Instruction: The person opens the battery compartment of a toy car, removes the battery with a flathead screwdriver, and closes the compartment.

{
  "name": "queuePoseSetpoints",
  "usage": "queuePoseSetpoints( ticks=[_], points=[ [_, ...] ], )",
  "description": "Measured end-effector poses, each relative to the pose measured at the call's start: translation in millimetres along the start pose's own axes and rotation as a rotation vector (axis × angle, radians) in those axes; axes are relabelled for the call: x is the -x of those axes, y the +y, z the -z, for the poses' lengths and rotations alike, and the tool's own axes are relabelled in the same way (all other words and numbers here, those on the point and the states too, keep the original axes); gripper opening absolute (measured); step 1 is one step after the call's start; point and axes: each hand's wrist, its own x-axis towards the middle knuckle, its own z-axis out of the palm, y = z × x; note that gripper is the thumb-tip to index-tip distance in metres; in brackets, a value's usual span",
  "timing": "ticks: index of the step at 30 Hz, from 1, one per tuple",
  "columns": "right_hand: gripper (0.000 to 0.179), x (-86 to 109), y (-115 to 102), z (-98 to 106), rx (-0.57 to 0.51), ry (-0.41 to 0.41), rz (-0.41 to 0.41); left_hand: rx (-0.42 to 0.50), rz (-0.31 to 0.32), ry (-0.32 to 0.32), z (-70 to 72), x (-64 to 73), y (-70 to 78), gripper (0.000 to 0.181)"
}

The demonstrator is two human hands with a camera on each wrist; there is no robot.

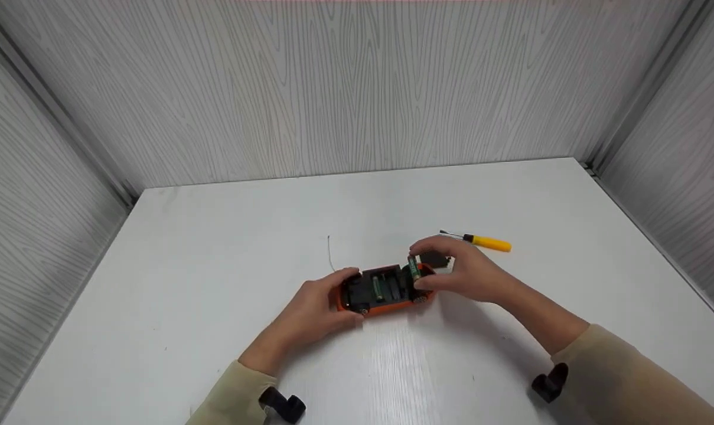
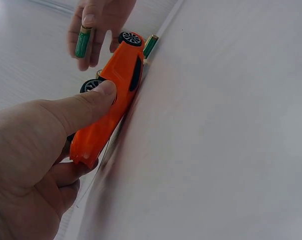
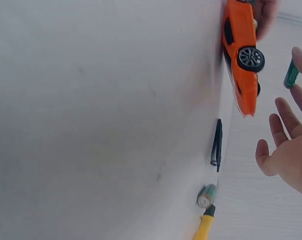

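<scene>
Gripping orange toy car point(image 2: 123, 75) with left fingers point(image 1: 341, 275), pinching green battery point(image 1: 414, 268) with right fingers point(image 1: 434, 242)

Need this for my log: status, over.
Left hand grips upturned toy car, one battery inside. Right hand pinches another battery above car. Screwdriver aside, beyond right hand.

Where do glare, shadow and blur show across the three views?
Head: pale glare streaks the white wood-grain tabletop, with a soft shadow below the bare right forearm; left wrist: darker shadow runs along the glossy orange toy car; right wrist: the green cylindrical battery beside the yellow-handled screwdriver looks blurred.
</scene>
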Motion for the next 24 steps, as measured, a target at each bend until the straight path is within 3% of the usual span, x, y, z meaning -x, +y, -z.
queuePoseSetpoints(
  ticks=[15, 24],
  points=[
    [0.046, 22.4, 22.2, 39.5, 0.088, 0.103, -0.022, 0.015, -0.003, -0.004, 0.3, 0.1, -0.8, 0.080],
    [0.051, 38.9, 35.8, 59.2, 0.143, 0.141, -0.097, 0.023, -0.004, -0.010, 0.4, 0.3, -1.4, 0.081]
  ],
)
